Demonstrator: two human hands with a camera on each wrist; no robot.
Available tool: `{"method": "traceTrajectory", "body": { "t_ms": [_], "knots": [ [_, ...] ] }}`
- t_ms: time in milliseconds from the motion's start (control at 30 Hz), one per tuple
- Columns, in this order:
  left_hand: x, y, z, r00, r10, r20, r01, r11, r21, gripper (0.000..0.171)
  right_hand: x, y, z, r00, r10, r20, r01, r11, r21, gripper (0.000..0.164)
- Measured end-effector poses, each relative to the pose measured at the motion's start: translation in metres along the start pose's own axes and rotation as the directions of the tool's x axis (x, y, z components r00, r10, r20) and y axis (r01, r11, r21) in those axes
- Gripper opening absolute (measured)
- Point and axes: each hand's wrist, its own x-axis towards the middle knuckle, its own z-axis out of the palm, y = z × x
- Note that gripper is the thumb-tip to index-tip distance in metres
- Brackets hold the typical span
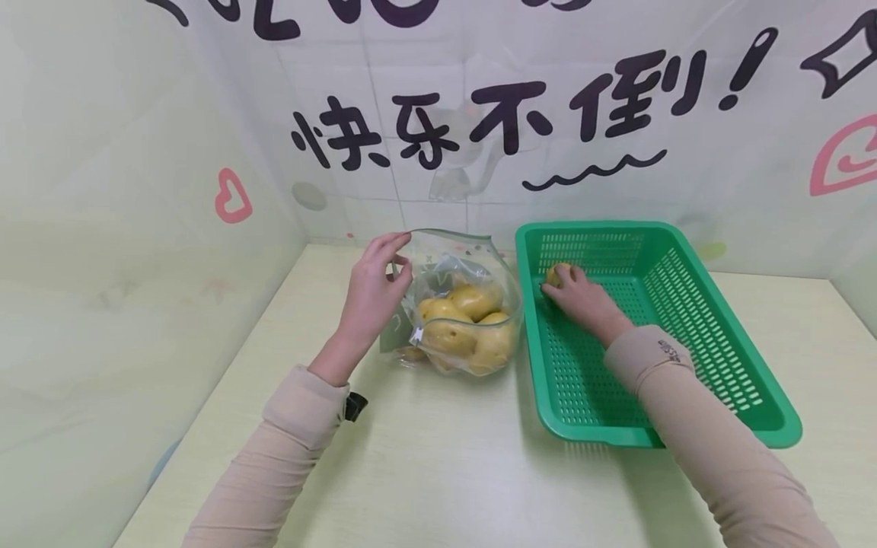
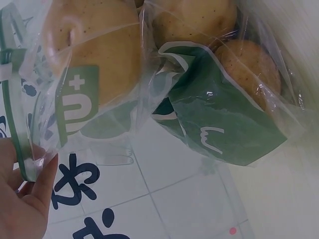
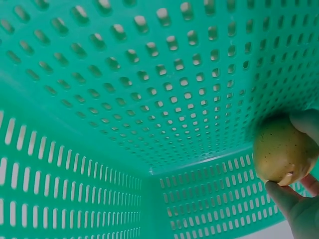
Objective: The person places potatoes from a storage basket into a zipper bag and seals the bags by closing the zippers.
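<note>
A clear zip bag with a green printed panel stands on the table, its mouth spread apart. Several yellow potatoes lie inside it. My left hand pinches the bag's zip edge between thumb and fingers, as the left wrist view also shows. Inside the green plastic basket, my right hand grips a single potato near the far left corner. Fingers and thumb wrap its sides in the right wrist view. No other potato shows in the basket.
Basket and bag stand side by side on a pale wooden table, the basket's left rim right beside the bag. A white printed sheet with dark lettering hangs behind them. Another pale sheet covers the left side.
</note>
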Motion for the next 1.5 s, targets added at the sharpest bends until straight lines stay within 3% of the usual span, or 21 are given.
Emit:
{"method": "traceTrajectory", "body": {
  "t_ms": [400,800,1133,1333,1500],
  "knots": [
    [-0.001,0.002,0.000,1.000,0.012,0.007,-0.012,1.000,0.000,0.040,-0.004,0.003,-0.006,1.000,-0.009,-0.020,0.009,1.000,0.017,0.039],
    [-0.001,0.006,-0.001,1.000,0.015,0.020,-0.015,1.000,-0.002,0.039,-0.005,0.011,-0.021,0.998,0.054,-0.043,-0.052,0.997,0.055,0.051],
    [-0.001,0.006,-0.002,1.000,0.009,0.020,-0.008,1.000,-0.009,0.040,-0.007,0.019,-0.045,0.991,0.105,-0.082,-0.095,0.989,0.112,0.047],
    [-0.001,0.006,-0.002,1.000,0.018,0.013,-0.017,1.000,-0.009,0.040,-0.008,0.023,-0.056,0.983,0.090,-0.162,-0.070,0.990,0.120,0.044],
    [-0.002,0.006,-0.003,1.000,0.009,0.015,-0.009,1.000,-0.007,0.040,-0.007,0.021,-0.064,0.955,0.067,-0.290,-0.032,0.992,0.122,0.038]
  ]
}}
